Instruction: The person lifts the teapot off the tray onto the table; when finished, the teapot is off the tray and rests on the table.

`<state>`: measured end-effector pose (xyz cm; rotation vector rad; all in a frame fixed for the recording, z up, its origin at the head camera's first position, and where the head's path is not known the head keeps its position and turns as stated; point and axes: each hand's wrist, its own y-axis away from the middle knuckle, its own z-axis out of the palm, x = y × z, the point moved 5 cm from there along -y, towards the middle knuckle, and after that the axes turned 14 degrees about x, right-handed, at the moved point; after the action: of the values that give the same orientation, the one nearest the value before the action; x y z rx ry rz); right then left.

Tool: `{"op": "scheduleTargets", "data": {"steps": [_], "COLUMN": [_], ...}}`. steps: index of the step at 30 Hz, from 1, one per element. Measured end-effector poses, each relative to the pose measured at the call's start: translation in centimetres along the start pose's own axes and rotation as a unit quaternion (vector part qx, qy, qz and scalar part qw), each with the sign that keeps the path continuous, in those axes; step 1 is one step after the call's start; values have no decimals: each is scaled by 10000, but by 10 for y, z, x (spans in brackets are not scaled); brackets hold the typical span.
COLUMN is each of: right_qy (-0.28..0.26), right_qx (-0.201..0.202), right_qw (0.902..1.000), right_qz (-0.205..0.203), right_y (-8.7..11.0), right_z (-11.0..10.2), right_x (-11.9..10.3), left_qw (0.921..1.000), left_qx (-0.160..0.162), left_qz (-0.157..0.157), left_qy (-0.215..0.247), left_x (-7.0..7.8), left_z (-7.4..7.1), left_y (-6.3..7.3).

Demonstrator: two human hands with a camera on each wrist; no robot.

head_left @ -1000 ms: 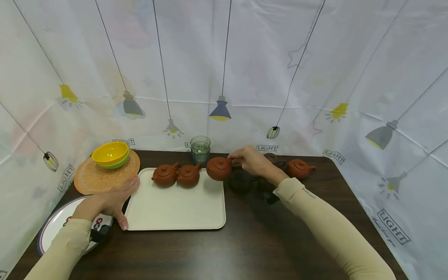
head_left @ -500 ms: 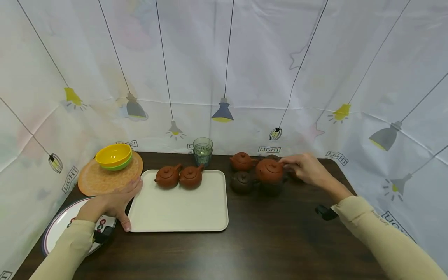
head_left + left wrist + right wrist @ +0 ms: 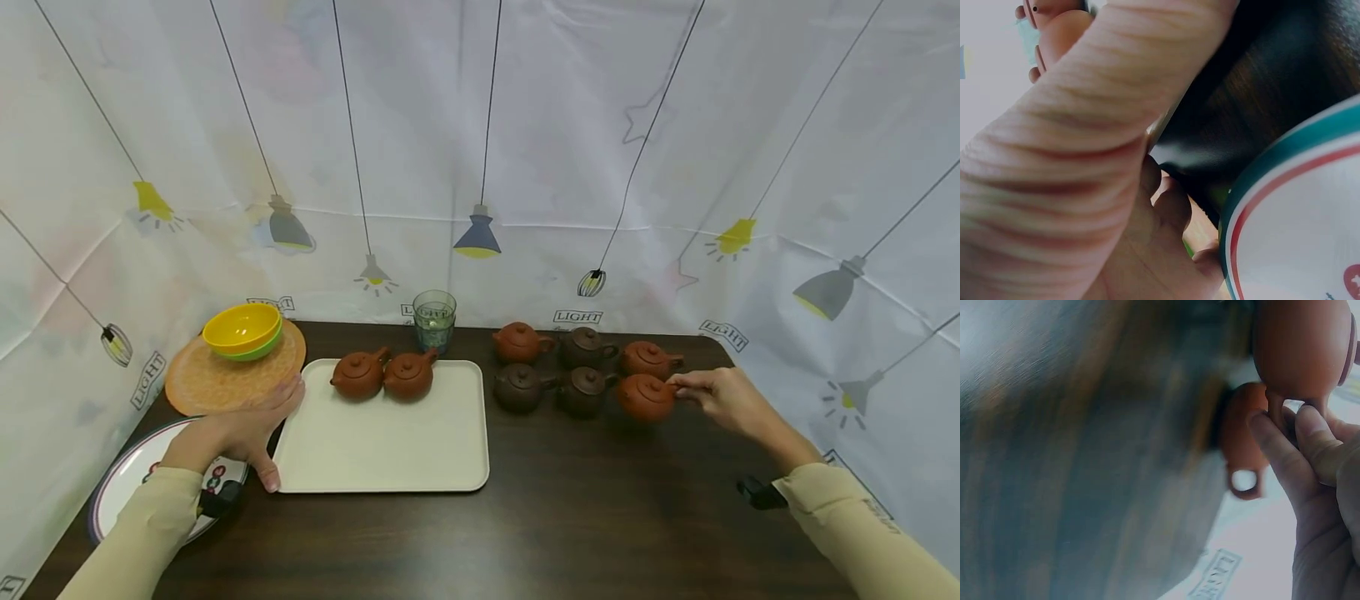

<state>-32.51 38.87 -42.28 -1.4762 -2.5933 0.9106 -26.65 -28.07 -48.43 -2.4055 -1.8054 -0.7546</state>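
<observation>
My right hand [image 3: 731, 404] pinches the handle of a reddish-brown clay teapot [image 3: 646, 397] at the right front of a group of teapots. In the right wrist view this teapot [image 3: 1304, 344] is held up by its handle between thumb and fingers, with another red teapot [image 3: 1244, 425] behind. On the left, my left hand [image 3: 236, 433] lies spread along the left edge of a cream tray [image 3: 382, 458], thumb at its front corner. Two red teapots, one [image 3: 358, 375] beside the other [image 3: 409, 377], sit at the tray's back.
Right of the tray stand dark teapots [image 3: 519, 388] and red ones [image 3: 519, 342] in two rows. A green glass [image 3: 434, 321] is behind the tray. At left, stacked bowls [image 3: 242, 328] sit on a round orange board [image 3: 191, 387], near a rimmed plate [image 3: 123, 483].
My right hand has carried the red teapot rightward from above the tray's back right corner, over the dark teapots, to the right end of the front row. My left hand stays at the tray.
</observation>
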Motion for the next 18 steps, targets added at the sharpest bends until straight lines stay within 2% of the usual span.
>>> {"op": "scheduleTargets", "data": {"steps": [10, 15, 18], "right_qy": [326, 356, 392], "right_qx": [215, 335, 250], "right_qw": [9992, 9988, 9988], "right_qz": [19, -88, -116], "right_y": [18, 18, 19], "right_z": [17, 21, 23], "right_x": [29, 30, 27], "left_qw": [9996, 9999, 9999], "left_qx": [-35, -67, -72], "left_qz": [30, -62, -71], "left_qy": [261, 90, -55], "left_x": [-7, 0, 2], "left_z": [5, -1, -2], "left_y": [-5, -3, -1]}}
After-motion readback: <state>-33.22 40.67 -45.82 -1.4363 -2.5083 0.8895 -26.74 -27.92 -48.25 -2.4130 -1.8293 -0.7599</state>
